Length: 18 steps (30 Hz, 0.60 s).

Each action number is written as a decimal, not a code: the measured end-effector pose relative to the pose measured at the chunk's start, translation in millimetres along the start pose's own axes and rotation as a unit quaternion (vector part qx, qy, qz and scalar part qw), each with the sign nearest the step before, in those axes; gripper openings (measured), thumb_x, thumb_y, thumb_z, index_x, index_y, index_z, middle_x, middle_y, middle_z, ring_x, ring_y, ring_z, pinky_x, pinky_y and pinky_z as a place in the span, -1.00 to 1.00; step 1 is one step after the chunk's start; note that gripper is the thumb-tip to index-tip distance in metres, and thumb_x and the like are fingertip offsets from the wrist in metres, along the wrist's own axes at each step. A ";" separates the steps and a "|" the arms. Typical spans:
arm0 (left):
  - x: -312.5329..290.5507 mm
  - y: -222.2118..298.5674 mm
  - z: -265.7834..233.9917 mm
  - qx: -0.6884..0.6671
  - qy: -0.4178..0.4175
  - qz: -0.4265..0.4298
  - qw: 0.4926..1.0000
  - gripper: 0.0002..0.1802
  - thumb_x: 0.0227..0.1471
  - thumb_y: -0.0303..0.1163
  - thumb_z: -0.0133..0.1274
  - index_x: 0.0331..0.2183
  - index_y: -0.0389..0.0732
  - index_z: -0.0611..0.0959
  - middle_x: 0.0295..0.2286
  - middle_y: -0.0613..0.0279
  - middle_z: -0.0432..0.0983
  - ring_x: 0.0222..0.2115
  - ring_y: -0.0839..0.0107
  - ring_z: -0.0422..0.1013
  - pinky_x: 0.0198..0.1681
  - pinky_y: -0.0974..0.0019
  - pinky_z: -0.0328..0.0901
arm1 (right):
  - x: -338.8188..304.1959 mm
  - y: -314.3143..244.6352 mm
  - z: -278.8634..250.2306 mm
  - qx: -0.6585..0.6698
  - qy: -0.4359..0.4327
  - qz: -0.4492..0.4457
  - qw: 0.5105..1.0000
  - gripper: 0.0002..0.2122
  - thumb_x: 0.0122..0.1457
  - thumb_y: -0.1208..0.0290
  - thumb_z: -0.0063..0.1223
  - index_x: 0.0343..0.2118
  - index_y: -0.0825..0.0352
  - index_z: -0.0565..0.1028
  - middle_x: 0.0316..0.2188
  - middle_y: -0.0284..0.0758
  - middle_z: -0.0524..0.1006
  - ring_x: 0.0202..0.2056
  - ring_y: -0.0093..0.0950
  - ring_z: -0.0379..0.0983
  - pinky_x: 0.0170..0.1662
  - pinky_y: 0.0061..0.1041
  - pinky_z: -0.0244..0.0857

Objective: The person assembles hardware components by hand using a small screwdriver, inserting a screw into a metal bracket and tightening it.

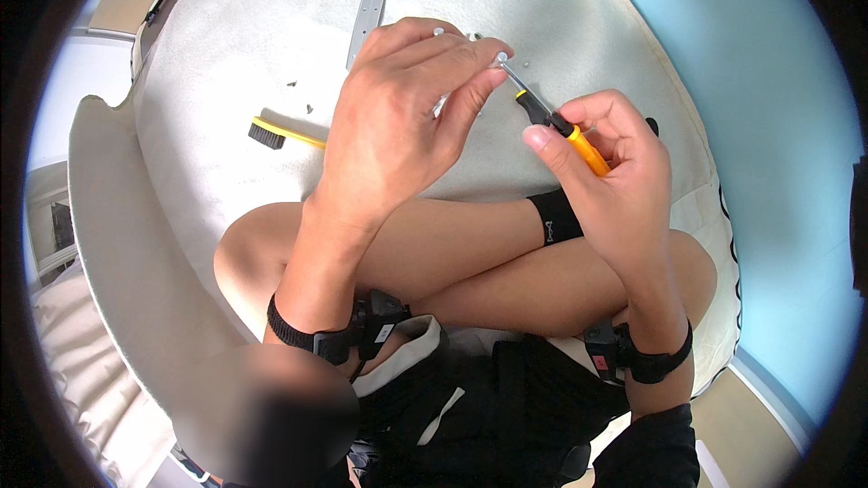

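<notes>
Leftmost, a yellow brush (282, 133) lies on the white cushion (226, 172) well beyond the left hand (398, 117), whose fingers pinch a small pale part (500, 59) at their tips, meeting the shaft of a yellow-handled screwdriver (565, 131) gripped in the closed right hand (615, 172).

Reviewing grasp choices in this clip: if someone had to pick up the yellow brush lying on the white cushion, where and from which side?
Probably the bare yellow handle of the brush, from above. It lies flat on the cushion; the black bristle head is at its left end, and the left hand covers its right end.
</notes>
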State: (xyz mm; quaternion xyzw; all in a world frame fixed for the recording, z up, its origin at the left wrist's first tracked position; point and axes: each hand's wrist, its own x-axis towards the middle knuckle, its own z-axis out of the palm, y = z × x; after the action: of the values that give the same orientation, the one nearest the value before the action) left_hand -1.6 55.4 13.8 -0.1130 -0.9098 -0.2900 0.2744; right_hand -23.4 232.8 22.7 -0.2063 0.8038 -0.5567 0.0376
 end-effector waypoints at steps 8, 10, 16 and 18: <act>1.4 1.3 -3.9 -0.057 -0.027 -0.014 0.998 -0.86 -0.11 -0.43 0.12 -0.39 -0.20 0.64 -0.47 0.28 0.56 -0.35 0.38 0.41 -0.21 0.35 0.27 | 5.2 -13.9 -14.6 0.002 -0.102 0.117 0.988 -0.80 0.07 0.36 0.08 -0.41 0.42 0.40 -0.63 -0.33 0.46 -0.61 -0.70 0.31 -0.53 -0.68 0.19; 2.6 3.1 -3.8 -0.091 -0.024 -0.029 0.995 -0.87 -0.09 -0.43 0.10 -0.39 -0.21 0.63 -0.46 0.26 0.55 -0.37 0.38 0.41 -0.22 0.37 0.26 | 0.2 -10.1 0.4 0.032 -0.013 0.021 0.999 -0.81 0.10 0.37 0.04 -0.41 0.42 0.40 -0.66 -0.35 0.47 -0.63 -0.71 0.29 -0.55 -0.69 0.17; 2.5 6.3 -7.5 -0.116 -0.052 -0.063 0.990 -0.86 -0.05 -0.43 0.08 -0.38 -0.24 0.62 -0.45 0.23 0.55 -0.42 0.41 0.41 -0.28 0.41 0.24 | -0.7 -8.4 -5.9 0.052 -0.046 0.069 0.995 -0.82 0.13 0.37 -0.01 -0.44 0.41 0.37 -0.69 -0.37 0.44 -0.64 -0.72 0.28 -0.56 -0.72 0.15; 2.1 5.6 -6.8 -0.123 -0.053 -0.045 0.990 -0.86 -0.05 -0.43 0.07 -0.38 -0.25 0.62 -0.45 0.22 0.55 -0.44 0.41 0.41 -0.29 0.42 0.23 | 2.2 -12.7 -9.5 0.036 -0.071 0.108 0.991 -0.82 0.14 0.37 -0.02 -0.44 0.40 0.37 -0.69 -0.38 0.44 -0.65 -0.73 0.26 -0.58 -0.71 0.13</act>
State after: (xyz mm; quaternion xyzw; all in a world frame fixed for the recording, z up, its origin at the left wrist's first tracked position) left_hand 1.6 56.0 22.2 -0.1199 -0.8850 -0.4050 0.1961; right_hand -24.5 236.6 38.2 -0.1561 0.7959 -0.5621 0.1620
